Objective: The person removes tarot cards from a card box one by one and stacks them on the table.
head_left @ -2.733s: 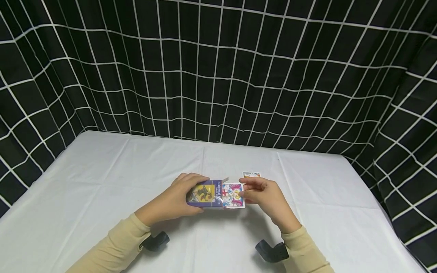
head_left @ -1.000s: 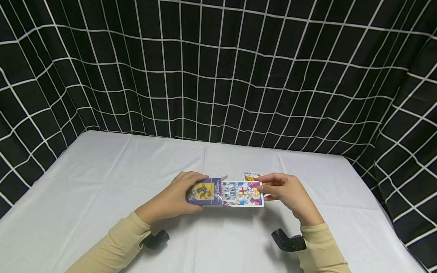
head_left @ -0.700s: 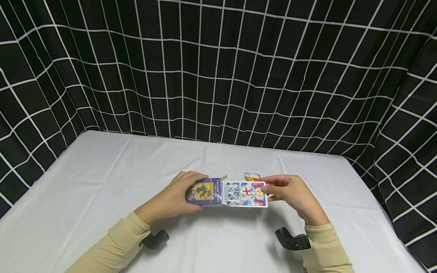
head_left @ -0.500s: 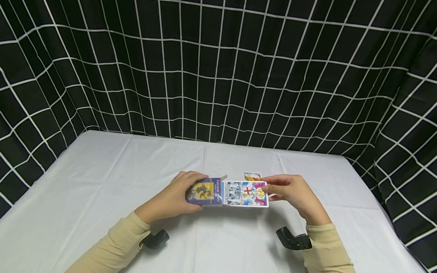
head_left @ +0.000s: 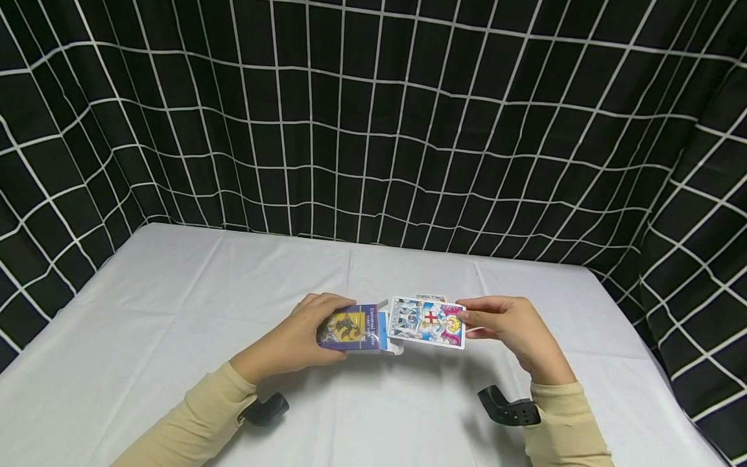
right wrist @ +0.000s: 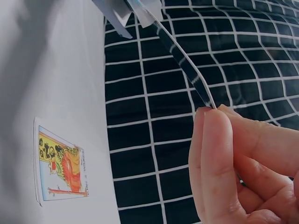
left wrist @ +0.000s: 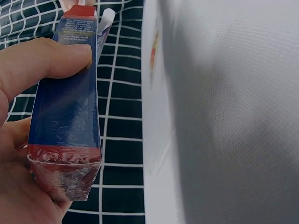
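Note:
My left hand [head_left: 294,336] grips a purple tarot card box [head_left: 348,328] from its closed end, above the table. In the left wrist view the thumb presses the blue side of the box [left wrist: 70,112], which has red ends. The box's open end faces right, flaps out, with something light blue showing in its mouth. My right hand [head_left: 516,331] pinches a Judgement tarot card [head_left: 425,323] by its right end, slightly tilted and just off the box mouth. In the right wrist view the held card [right wrist: 184,56] appears edge-on, thin and slightly bent.
Behind the held card, another tarot card [right wrist: 60,165] with a King of Wands picture lies face up on the white tablecloth [head_left: 262,272]. A black cloth with white grid lines [head_left: 373,130] hangs along the table's back and sides. Black wrist devices [head_left: 508,408] sit at both sleeves.
My right hand has drawn the Judgement card rightward out of the box; its left end is now free and tilted up. The card covers more of the one on the table. The left hand has barely moved.

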The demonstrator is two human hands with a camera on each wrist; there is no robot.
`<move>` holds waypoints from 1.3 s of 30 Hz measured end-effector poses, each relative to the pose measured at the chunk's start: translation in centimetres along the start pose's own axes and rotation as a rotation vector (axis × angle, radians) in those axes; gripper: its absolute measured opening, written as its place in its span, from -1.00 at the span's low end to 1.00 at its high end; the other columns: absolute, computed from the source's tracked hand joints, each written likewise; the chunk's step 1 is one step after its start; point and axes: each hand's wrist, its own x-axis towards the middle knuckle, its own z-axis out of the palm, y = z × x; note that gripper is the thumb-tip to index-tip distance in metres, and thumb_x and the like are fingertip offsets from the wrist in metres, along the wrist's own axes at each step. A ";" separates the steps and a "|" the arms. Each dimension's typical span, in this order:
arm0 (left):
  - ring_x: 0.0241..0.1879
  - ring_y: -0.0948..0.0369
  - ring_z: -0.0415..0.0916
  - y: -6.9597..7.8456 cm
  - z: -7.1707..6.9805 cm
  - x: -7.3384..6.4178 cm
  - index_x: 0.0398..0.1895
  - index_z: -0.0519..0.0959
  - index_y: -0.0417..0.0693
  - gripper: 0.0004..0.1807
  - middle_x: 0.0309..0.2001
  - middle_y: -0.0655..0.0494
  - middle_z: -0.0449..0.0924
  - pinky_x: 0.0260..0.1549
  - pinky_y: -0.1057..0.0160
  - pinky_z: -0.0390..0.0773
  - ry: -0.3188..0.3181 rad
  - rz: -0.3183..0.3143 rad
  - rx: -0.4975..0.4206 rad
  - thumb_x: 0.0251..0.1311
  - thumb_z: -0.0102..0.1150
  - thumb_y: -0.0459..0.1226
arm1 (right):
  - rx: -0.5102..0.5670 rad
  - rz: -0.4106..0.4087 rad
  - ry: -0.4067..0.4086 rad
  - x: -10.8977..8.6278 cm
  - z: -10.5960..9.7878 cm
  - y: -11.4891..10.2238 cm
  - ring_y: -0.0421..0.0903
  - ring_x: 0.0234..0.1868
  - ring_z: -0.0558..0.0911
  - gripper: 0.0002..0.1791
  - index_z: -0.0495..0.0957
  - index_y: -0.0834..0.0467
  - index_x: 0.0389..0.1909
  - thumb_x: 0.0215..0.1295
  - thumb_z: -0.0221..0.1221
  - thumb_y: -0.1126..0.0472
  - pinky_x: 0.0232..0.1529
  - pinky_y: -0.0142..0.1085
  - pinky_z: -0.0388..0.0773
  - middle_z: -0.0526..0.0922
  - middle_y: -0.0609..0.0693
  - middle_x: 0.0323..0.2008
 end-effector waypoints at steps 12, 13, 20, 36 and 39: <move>0.20 0.12 0.34 0.2 -0.2 0.0 0.35 0.42 -0.03 -0.16 0.30 0.07 0.47 0.23 0.01 0.35 -0.007 -0.002 -0.001 -0.11 0.53 -0.25 | 0.063 0.038 0.008 -0.1 -0.3 -0.2 -0.29 -0.41 0.73 -0.55 0.46 0.62 0.08 0.31 0.22 0.35 -0.24 -0.39 0.69 0.74 -0.12 -0.38; 0.20 0.12 0.34 0.2 -0.2 0.0 0.35 0.42 -0.03 -0.15 0.30 0.07 0.47 0.24 0.00 0.35 -0.008 -0.003 -0.002 -0.11 0.53 -0.25 | 0.063 0.042 0.006 -0.1 -0.3 -0.2 -0.29 -0.42 0.73 -0.55 0.46 0.61 0.08 0.30 0.22 0.34 -0.24 -0.39 0.69 0.74 -0.12 -0.38; 0.23 0.10 0.33 0.3 -0.1 0.0 0.36 0.41 -0.05 -0.15 0.30 0.06 0.46 0.27 -0.03 0.34 -0.008 -0.008 -0.013 -0.12 0.53 -0.26 | 0.070 0.063 -0.012 0.0 -0.4 -0.1 -0.27 -0.43 0.74 -0.59 0.48 0.58 0.01 0.30 0.23 0.33 -0.25 -0.39 0.69 0.73 -0.12 -0.43; 0.23 0.10 0.33 0.2 0.0 -0.1 0.36 0.41 -0.04 -0.15 0.31 0.06 0.46 0.28 -0.06 0.32 -0.014 -0.009 -0.014 -0.11 0.53 -0.26 | 0.158 0.132 -0.055 0.5 -0.1 0.6 -0.25 -0.46 0.73 -0.92 0.52 0.36 -0.28 0.27 0.15 0.40 -0.28 -0.39 0.69 0.66 -0.04 -0.46; 0.26 0.08 0.33 0.2 0.0 -0.1 0.36 0.41 -0.05 -0.15 0.32 0.05 0.46 0.36 -0.11 0.25 -0.015 -0.007 -0.019 -0.11 0.53 -0.27 | 0.177 0.152 -0.053 0.7 -0.1 0.8 -0.25 -0.46 0.73 -0.97 0.52 0.32 -0.32 0.27 0.13 0.41 -0.29 -0.40 0.69 0.65 -0.03 -0.46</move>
